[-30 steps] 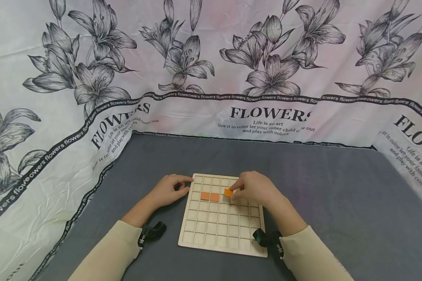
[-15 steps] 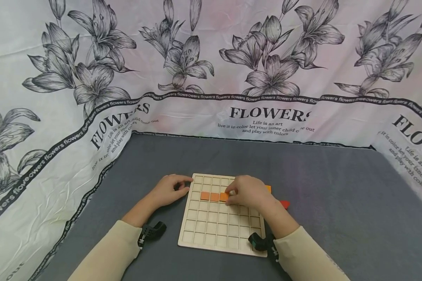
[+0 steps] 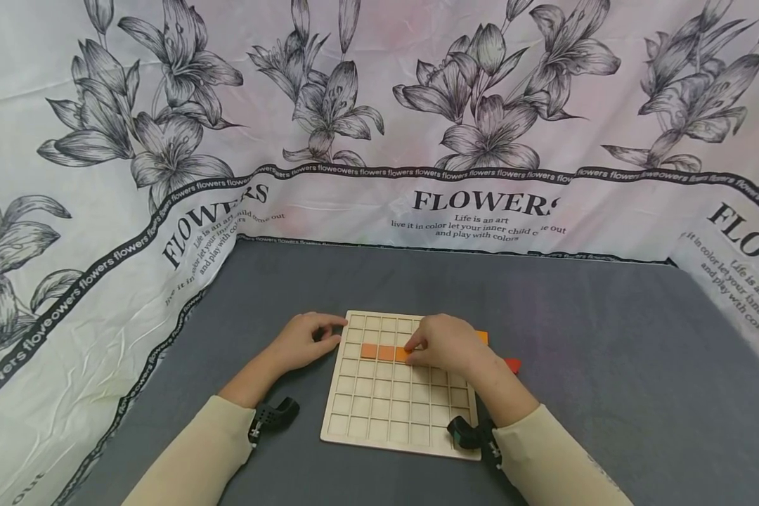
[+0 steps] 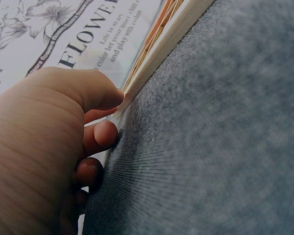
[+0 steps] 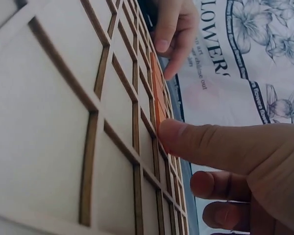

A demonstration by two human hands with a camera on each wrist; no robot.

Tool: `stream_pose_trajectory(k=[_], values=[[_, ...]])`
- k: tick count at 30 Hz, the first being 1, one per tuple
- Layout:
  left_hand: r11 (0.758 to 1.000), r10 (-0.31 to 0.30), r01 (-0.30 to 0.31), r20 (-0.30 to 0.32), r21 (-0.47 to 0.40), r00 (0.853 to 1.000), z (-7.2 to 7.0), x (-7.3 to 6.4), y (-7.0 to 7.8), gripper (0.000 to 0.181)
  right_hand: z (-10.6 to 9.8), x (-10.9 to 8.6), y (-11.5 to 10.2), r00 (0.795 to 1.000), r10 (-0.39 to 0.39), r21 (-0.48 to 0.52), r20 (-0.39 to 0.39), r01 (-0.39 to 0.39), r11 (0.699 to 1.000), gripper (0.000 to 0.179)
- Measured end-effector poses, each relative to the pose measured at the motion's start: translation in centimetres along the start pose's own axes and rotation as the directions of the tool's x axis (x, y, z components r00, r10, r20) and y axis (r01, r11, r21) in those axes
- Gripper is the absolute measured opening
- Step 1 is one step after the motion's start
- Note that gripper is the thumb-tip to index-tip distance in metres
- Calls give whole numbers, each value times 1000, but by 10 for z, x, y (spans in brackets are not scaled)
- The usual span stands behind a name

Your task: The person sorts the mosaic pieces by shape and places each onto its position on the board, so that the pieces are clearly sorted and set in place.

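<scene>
Orange tile is pinched by right hand, overlapping amber piece; left hand relaxed.

Grid bd on table, 3 tiles adj. in one row, bd's far half, R hand at rt-most tile, L hand at bd's far left edge, 2 loose pcs rt of bd, cloth along table's far side.

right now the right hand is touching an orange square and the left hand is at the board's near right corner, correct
Not quite: the left hand is at the far left corner of the board, as the head view shows. The right hand is indeed touching an orange square.
</scene>
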State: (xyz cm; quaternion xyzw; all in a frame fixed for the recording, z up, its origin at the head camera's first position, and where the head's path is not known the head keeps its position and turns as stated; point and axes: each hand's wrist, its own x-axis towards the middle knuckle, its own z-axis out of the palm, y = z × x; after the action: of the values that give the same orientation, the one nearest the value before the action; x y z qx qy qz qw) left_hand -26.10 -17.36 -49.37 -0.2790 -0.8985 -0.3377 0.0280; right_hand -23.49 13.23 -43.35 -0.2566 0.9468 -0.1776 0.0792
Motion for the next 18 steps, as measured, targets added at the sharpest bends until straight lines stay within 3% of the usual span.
stream_pose_trajectory(k=[9,12,15,18], values=[[1000,-2,2,1,-5,1000,0,-1,1,32,1,0,10,998,-56,57,-8,57,997,18],[1000,-1,1,-1,2,1000,0,-1,2,32,-2,1,14,999,-45,90,9,44,995,22],[1000,0,0,-3,8,1000,-1,-1,1,32,-8,1,23,999,-38,166,24,34,986,29],[1000,1,-1,-2,13,1000,-1,-1,1,32,-17,-2,37,999,-36,303,16,29,952,33]])
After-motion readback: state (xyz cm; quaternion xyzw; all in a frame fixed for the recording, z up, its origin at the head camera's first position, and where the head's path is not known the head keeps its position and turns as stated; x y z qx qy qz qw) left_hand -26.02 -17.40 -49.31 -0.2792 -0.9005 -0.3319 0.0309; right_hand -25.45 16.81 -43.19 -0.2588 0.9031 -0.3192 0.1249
